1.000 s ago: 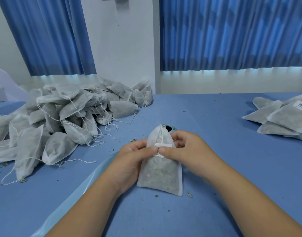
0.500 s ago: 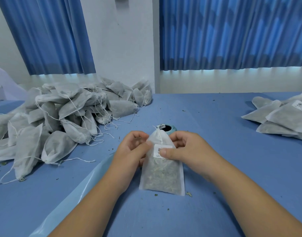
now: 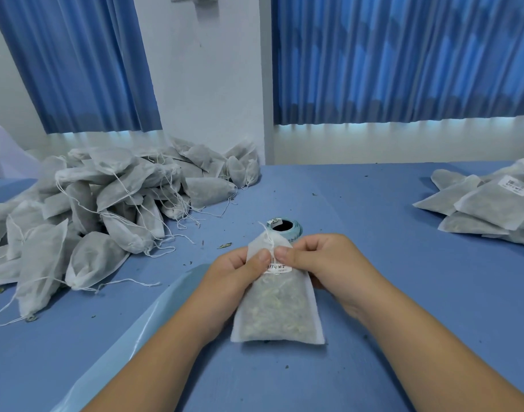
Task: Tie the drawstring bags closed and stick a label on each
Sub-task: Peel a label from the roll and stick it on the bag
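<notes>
Your left hand (image 3: pixel 234 275) and right hand (image 3: pixel 323 263) both grip the filled drawstring bag (image 3: pixel 277 310) by its upper sides, above the blue table (image 3: pixel 388 292). Your fingers curl behind it and both thumbs press side by side on the white label (image 3: pixel 278 268) near the tied neck. Just beyond the bag stands the label roll (image 3: pixel 284 228). Farther left lies the heap of unlabelled bags (image 3: pixel 106 200) with loose strings, and far right the stack of labelled bags (image 3: pixel 486 203). Blue curtains (image 3: pixel 403 55) hang behind.
</notes>
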`<state>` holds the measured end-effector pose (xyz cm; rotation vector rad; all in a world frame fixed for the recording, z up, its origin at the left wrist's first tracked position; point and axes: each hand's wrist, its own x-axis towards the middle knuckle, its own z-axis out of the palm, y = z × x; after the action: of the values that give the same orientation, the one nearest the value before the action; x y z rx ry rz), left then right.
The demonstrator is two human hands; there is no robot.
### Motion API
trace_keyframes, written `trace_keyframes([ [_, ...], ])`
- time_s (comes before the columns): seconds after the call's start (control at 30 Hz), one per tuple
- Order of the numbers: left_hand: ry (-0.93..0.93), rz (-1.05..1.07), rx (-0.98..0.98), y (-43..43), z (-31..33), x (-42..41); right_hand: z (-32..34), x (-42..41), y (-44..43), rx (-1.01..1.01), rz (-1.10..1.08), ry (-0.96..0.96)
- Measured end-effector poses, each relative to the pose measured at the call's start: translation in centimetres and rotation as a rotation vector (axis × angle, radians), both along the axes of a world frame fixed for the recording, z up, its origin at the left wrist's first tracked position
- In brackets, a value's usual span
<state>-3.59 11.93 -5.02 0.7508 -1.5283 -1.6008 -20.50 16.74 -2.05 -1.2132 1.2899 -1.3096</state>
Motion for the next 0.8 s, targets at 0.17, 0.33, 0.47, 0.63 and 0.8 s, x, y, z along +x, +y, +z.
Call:
trace_keyframes([
  [0.17,-0.042,-0.076,-0.015,0.2,0.2,-0.4,-0.2,-0.1,0.0,-0.010,-0.082,0.025],
  [0.33,0.058,-0.041,0.053,0.4,0.6,-1.7,-0.3,-0.4,0.5,-0.085,-0.080,0.115],
  [0.47,0.082,-0.016,0.073,1.3,1.1,-4.4,-0.3,-2.7,2.2,-0.041,-0.013,0.024],
  [0.63,0.100,0.018,0.055,2.6,2.7,-10.4,-0.2,-7.3,5.6,0.004,0.042,-0.058],
  [0.8,0.109,0.049,0.057,4.4,4.6,-18.5,0.0,-12.7,10.0,0.040,-0.050,-0.027],
])
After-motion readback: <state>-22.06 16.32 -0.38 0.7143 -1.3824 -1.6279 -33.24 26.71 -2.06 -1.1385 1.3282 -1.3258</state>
